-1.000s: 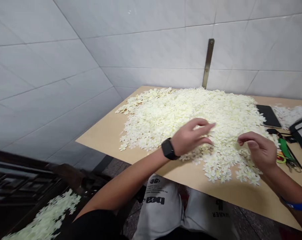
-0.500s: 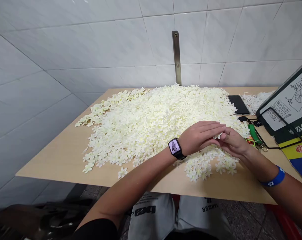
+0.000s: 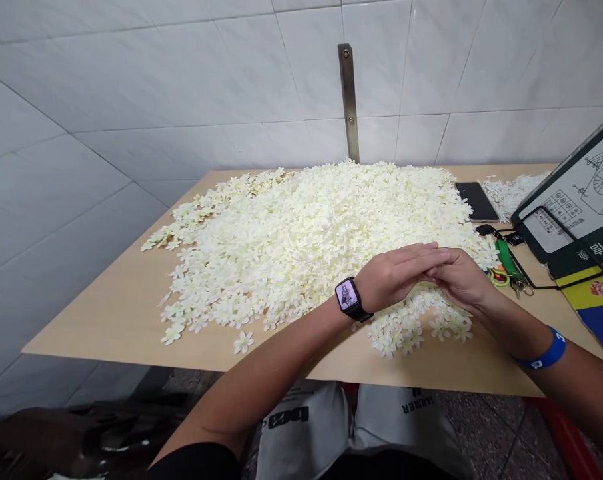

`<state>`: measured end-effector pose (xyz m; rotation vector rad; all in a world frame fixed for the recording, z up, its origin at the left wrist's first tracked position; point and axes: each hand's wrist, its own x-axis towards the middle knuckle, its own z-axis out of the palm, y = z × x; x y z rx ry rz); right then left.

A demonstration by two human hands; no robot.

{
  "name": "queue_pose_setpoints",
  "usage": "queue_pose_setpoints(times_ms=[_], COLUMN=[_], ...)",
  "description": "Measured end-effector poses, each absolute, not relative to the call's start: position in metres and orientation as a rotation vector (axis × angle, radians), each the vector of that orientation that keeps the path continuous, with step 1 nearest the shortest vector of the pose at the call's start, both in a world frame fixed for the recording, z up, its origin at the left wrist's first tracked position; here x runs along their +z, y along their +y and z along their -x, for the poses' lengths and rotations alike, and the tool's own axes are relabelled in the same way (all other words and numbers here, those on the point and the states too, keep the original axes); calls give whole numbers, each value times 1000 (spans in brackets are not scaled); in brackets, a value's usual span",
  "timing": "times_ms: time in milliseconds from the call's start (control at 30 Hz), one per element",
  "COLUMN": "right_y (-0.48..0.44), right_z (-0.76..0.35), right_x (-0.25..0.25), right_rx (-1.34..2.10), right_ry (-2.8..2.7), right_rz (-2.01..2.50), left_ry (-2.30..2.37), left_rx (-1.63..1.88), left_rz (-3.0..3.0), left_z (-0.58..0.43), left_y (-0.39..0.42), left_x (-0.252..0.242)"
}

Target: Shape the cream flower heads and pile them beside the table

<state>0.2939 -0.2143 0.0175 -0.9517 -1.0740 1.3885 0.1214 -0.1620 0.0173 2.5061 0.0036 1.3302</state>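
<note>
Both of my hands meet over the near right side of a large heap of white artificial flowers (image 3: 311,233). My left hand (image 3: 394,275), below a black smartwatch (image 3: 348,297), lies with its fingers together over the fingers of my right hand (image 3: 464,279). The right hand is curled beneath and against it, a blue wristband (image 3: 545,350) on that forearm. A white flower showed between the palms a moment ago; now the closed hands hide it. Loose flowers (image 3: 394,333) lie on the table just below the hands, and a single flower (image 3: 243,343) lies farther left.
The tan tabletop (image 3: 91,317) stands against a tiled wall with a metal bracket (image 3: 350,100). Along the right side are a phone (image 3: 476,201), a pile of small white pieces (image 3: 514,193), keys with a green tag (image 3: 508,260), and a printed box (image 3: 576,200) with a black cord handle.
My hands have closed more tightly together, and the white flower seen between the fingers is now covered. The view has shifted slightly; the heap looks the same.
</note>
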Motion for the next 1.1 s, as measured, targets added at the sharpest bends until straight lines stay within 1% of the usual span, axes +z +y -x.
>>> queue_pose_setpoints(times_ms=[233, 400, 500, 733, 900, 967, 1100], right_y=[-215, -213, -212, -213, -214, -215, -218], right_z=[-297, -297, -299, -298, -295, -295, -295], right_x=[9, 3, 8, 22, 23, 23, 23], right_rx=[1773, 1864, 1837, 1546, 1349, 1385, 1586], right_ry=[-1057, -1022, -1015, -976, -1004, -1022, -1030], right_rz=[825, 768, 781, 952, 1008, 1008, 928], left_ry=[320, 272, 204, 115, 167, 220, 382], left_rx=[1480, 1472, 1423, 1149, 1160, 1235, 1360], left_rz=[-2481, -2493, -2473, -2570, -2500, -2391, -2216], left_z=[-116, -116, -118, -119, -118, -117, -114], left_y=[-170, -169, -164, -158, -161, -164, -170], left_x=[19, 17, 15, 14, 14, 16, 23])
